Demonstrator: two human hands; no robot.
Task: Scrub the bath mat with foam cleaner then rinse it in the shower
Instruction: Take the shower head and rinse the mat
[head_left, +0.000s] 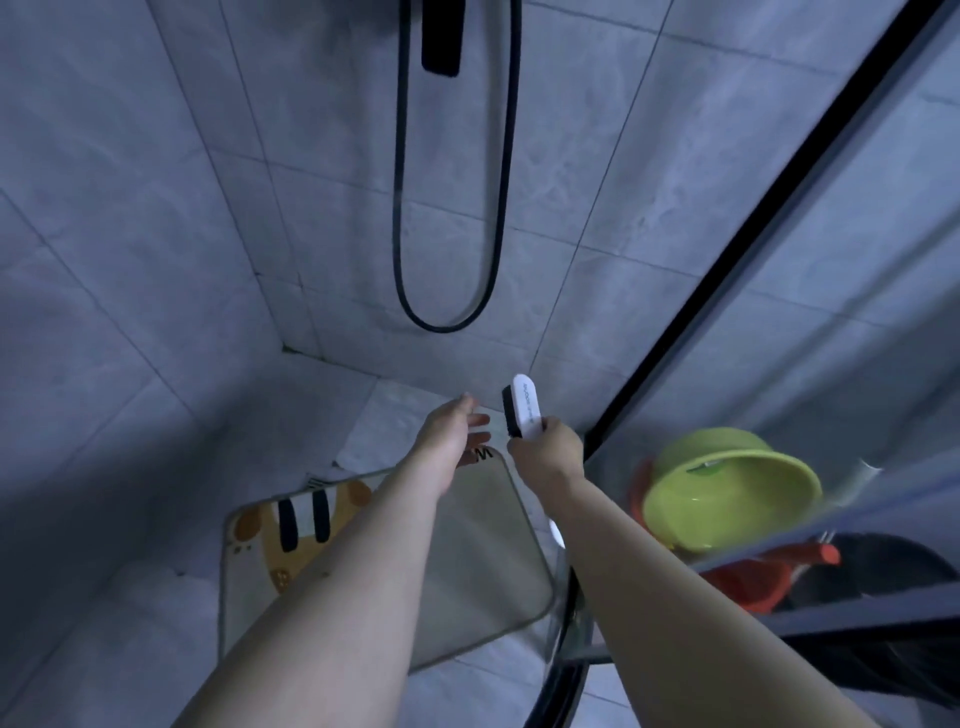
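right hand (545, 447) grasping a white scrub brush with dark bristles (524, 410), long axis pointing to 11 o'clock, left hand (452, 431) released with fingers straight, beige rectangular bath mat with orange cartoon print (478, 561) flat on floor below, long axis toward 2 o'clock

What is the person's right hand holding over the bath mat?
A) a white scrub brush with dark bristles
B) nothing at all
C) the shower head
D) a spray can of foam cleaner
A: the right hand grips a white scrub brush with dark bristles, raised above the bath mat, while the left hand is open beside it.
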